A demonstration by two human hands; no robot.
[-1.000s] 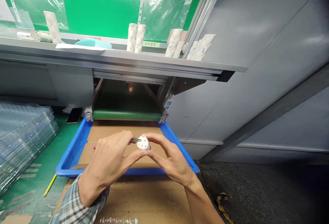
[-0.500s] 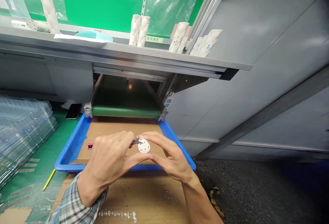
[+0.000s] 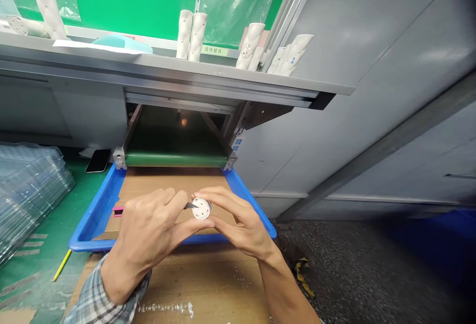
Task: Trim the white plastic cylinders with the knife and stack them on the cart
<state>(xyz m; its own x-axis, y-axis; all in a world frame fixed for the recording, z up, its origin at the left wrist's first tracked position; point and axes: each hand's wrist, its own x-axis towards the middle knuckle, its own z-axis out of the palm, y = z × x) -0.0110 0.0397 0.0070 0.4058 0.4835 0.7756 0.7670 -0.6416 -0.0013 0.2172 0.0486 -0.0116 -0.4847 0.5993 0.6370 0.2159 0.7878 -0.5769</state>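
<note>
My left hand (image 3: 148, 229) is closed around a knife whose dark, pointed blade (image 3: 191, 206) sticks out past the fingertips. The tip reaches the face of a white round plastic part (image 3: 201, 209) with several small holes. My right hand (image 3: 238, 220) pinches this part by its edge between thumb and fingers, its holed face toward me. My left thumb meets the right fingertips under it. The knife's handle is mostly hidden in the hand. A pink and black piece (image 3: 118, 211) shows left of the left hand; I cannot tell whether it belongs to the knife.
Below the hands lies a blue tray (image 3: 80, 237) lined with cardboard, under a green conveyor belt (image 3: 176, 158). White tubes (image 3: 196, 37) stand on the shelf above. Clear plastic trays (image 3: 33, 190), a phone (image 3: 97, 161) and a yellow stick (image 3: 61, 265) lie left.
The view has shifted, so the surroundings sit slightly further left. The white part has turned a little and shows more of its side. Both hands keep their grip, with the blade still at its face.
</note>
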